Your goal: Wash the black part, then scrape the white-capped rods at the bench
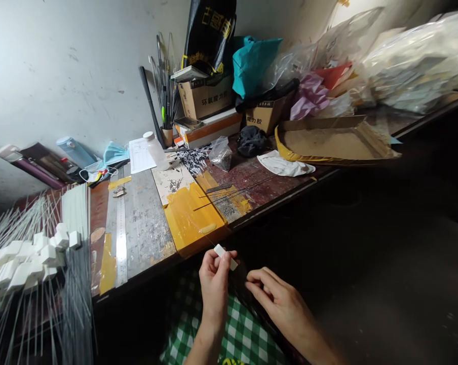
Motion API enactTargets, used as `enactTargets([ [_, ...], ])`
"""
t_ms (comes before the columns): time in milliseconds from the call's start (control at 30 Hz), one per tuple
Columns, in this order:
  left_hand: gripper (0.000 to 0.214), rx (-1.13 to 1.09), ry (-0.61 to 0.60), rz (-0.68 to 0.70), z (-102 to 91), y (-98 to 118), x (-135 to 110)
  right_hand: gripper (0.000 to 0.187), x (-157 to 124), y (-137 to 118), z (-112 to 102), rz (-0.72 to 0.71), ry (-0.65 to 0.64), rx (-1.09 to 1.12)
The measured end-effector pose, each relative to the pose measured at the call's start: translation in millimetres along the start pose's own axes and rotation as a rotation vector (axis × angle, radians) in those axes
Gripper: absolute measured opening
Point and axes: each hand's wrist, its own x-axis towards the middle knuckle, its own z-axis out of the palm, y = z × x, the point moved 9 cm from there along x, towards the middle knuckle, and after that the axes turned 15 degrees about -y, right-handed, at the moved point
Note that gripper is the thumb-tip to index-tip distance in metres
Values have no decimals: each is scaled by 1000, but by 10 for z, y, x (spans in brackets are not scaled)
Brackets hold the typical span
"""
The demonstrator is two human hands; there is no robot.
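Observation:
My left hand (215, 279) is closed on a small white block (224, 255), held just below the workbench's front edge. A thin rod seems to run from the block up over the yellow tape patch (191, 215). My right hand (276, 296) is beside it, fingers curled in a pinch; what they hold is too small and dark to make out. Both hands hover over a green checked cloth (240, 334) on my lap.
Several white blocks on thin rods (35, 253) lie at the left. A steel ruler (121, 238) lies along the bench. Dark thin rods (229, 195), a white bottle (155, 147), cardboard boxes (206, 99), bags and a flat cardboard tray (328, 142) crowd the back and right.

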Motion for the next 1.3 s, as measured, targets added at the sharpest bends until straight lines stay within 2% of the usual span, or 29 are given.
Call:
enactTargets([
  [267,31,-10,32,18,-63,-1,128,26,75,-49,28,-23,-40,-44],
  [433,33,1,52,-10,-88,-22,146,11,88,-15,12,52,-52,-127],
  [700,36,16,47,-45,-61,-34,149,20,84,-126,-168,-7,-25,-198],
  [867,37,15,32,-67,-49,-41,159,11,88,-164,-186,14,-33,-244],
  [1133,39,22,33,-63,-23,-52,147,22,87,-292,-244,-59,-59,-279],
  [1300,37,20,28,-67,-28,-41,149,13,80,-228,-239,3,-57,-268],
])
